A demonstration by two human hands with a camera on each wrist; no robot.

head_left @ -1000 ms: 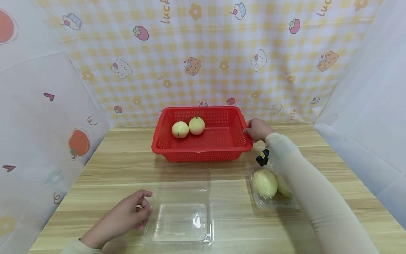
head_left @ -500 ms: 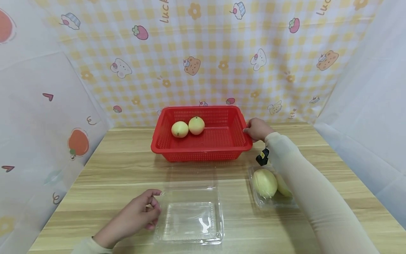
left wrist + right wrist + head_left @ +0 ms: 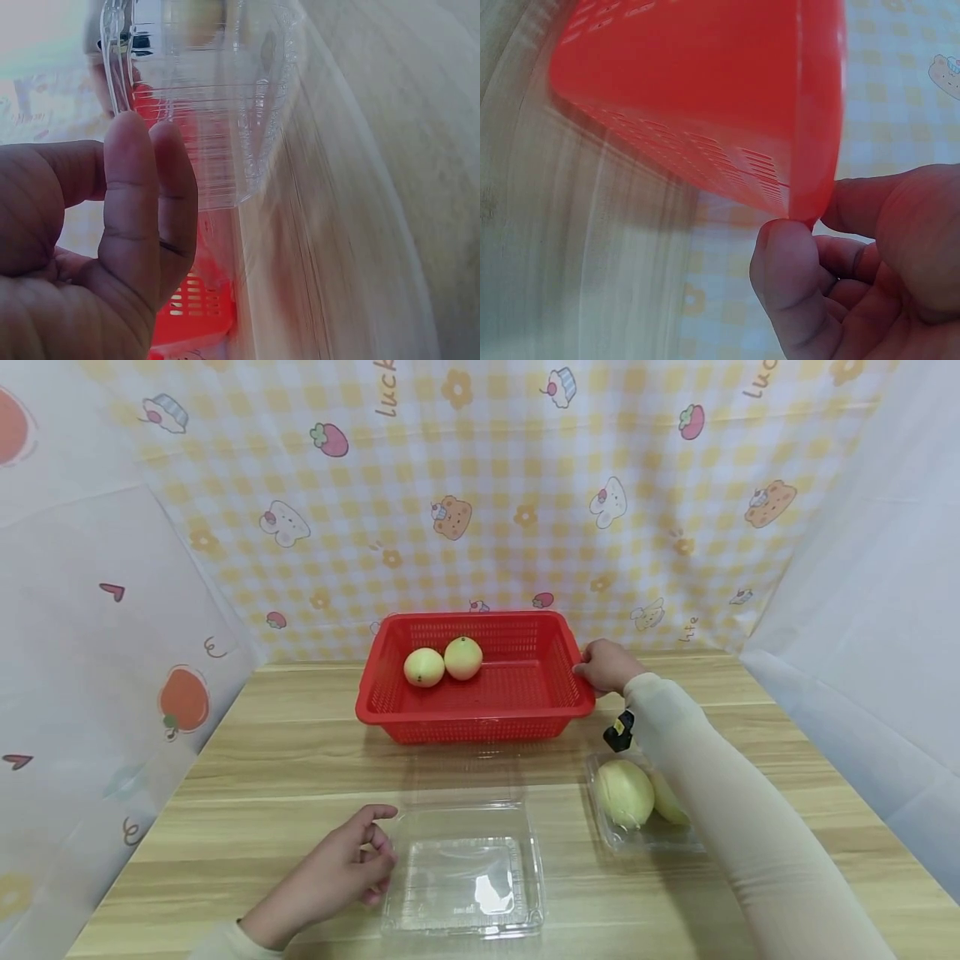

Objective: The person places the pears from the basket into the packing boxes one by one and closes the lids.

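Note:
My left hand [image 3: 337, 870] touches the left edge of a clear plastic clamshell box [image 3: 461, 881], which lies with its lid folded back and holds nothing. In the left wrist view, my fingertips [image 3: 129, 142] press against the rim of the box [image 3: 210, 105] without curling round it. At the back, my right hand [image 3: 609, 667] grips the right rim of a red plastic basket [image 3: 480, 727]. The right wrist view has its thumb and fingers pinching the basket rim [image 3: 817, 135]. Two pale yellow round fruits [image 3: 424, 667] sit side by side in the left part of the basket.
A second clear plastic box [image 3: 611, 839] holds pale yellow fruit [image 3: 625, 793] at the right, partly hidden under my right sleeve [image 3: 720, 777]. Everything stands on a wooden table [image 3: 285, 768], with a checked cloth [image 3: 517, 468] hanging behind.
My left hand has moved to the right and the clear clamshell box has slid along with it. My right hand and the basket stay where they were.

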